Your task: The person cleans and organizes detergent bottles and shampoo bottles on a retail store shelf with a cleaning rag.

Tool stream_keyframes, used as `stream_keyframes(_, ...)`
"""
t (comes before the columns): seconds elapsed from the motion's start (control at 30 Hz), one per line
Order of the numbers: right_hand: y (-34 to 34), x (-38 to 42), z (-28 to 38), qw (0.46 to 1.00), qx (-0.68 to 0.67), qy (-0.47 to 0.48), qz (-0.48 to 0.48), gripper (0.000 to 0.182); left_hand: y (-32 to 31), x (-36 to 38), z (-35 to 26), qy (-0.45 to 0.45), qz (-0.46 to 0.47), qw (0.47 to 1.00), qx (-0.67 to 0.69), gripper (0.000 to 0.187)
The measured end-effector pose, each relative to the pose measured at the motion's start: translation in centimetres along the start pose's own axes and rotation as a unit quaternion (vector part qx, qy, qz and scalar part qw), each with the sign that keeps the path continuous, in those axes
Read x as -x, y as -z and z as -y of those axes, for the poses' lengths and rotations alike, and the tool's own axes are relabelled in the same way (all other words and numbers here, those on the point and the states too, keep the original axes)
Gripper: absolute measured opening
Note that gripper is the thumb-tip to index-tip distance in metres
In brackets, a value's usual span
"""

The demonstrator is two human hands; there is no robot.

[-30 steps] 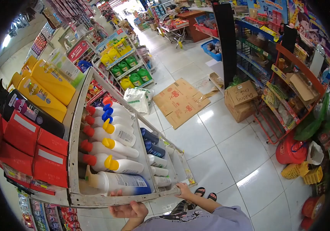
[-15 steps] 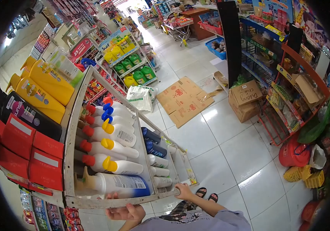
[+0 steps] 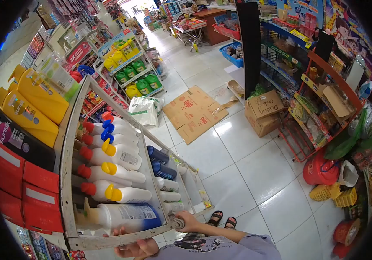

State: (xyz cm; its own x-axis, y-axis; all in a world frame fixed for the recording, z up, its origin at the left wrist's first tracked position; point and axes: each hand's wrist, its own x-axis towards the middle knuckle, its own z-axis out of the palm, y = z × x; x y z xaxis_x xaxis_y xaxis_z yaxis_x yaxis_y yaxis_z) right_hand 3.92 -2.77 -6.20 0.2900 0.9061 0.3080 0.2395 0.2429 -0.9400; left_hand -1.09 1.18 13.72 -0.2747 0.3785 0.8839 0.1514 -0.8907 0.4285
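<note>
A white metal shelf unit (image 3: 121,241) stands close on the left, stacked with bottles. My left hand (image 3: 136,248) is at its near rail with fingers apart and loosely curled, one fingertip showing past the rail beside a large white-and-blue pump bottle (image 3: 129,216). My right hand (image 3: 189,222) is closed round a small pale cylindrical item (image 3: 178,223) near the shelf's lower corner; only its round end shows. Just above it lie white bottles (image 3: 170,197) and dark blue bottles (image 3: 164,170). White bottles with yellow caps (image 3: 129,175) fill the neighbouring tier.
Yellow shampoo bottles (image 3: 27,112), a black bottle (image 3: 19,138) and red boxes (image 3: 40,203) stand on the left. A flattened cardboard box (image 3: 194,113) lies on the tiled floor. Cartons (image 3: 262,110), a red rack (image 3: 301,143) and a red bucket (image 3: 320,169) stand at right.
The view has shifted, so the shelf and shop appear further left. My right hand has moved a little toward the shelf's corner with the pale item. My left hand stays at the rail.
</note>
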Motion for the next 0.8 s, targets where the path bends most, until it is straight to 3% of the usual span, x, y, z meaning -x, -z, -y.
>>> stream_keyframes(0.1, -0.2, 0.1, -0.5, 1.0, -0.002, 0.005, -0.001, 0.048, 0.3, 0.0, 0.3, -0.005, 0.012, 1.0, 0.013, 0.054)
stream_keyframes(0.17, -1.2, 0.3, -2.2, 0.992, 0.007, 0.101, -0.072, 0.05, 0.6, 0.1, 0.5, -0.022, 0.016, 1.0, -0.004, 0.053)
stream_keyframes(0.37, -2.7, 0.9, -4.7, 0.988, -0.033, 0.116, -0.095, 0.054, 1.3, 0.2, 1.3, -0.02, 0.031, 0.999, 0.018, 0.053)
stream_keyframes(0.4, -2.8, 0.9, -4.8, 0.989, -0.032, 0.114, -0.093, 0.054, 1.9, 0.1, 1.4, -0.018, 0.03, 0.999, 0.016, 0.053)
stream_keyframes(0.47, -2.9, 1.2, -5.2, 0.988, -0.036, 0.109, -0.099, 0.054, 3.2, -0.1, 1.3, 0.002, 0.143, 0.986, -0.087, 0.055)
stream_keyframes(0.57, -2.5, 1.5, -5.6, 0.992, -0.018, 0.087, -0.092, 0.055, 2.7, -0.2, 1.6, -0.048, 0.157, 0.986, -0.005, 0.056)
stream_keyframes(0.8, -2.1, 3.4, -9.6, 0.998, 0.07, 0.002, -0.005, 0.058, 2.8, -0.3, 1.6, -0.041, 0.183, 0.982, 0.017, 0.059)
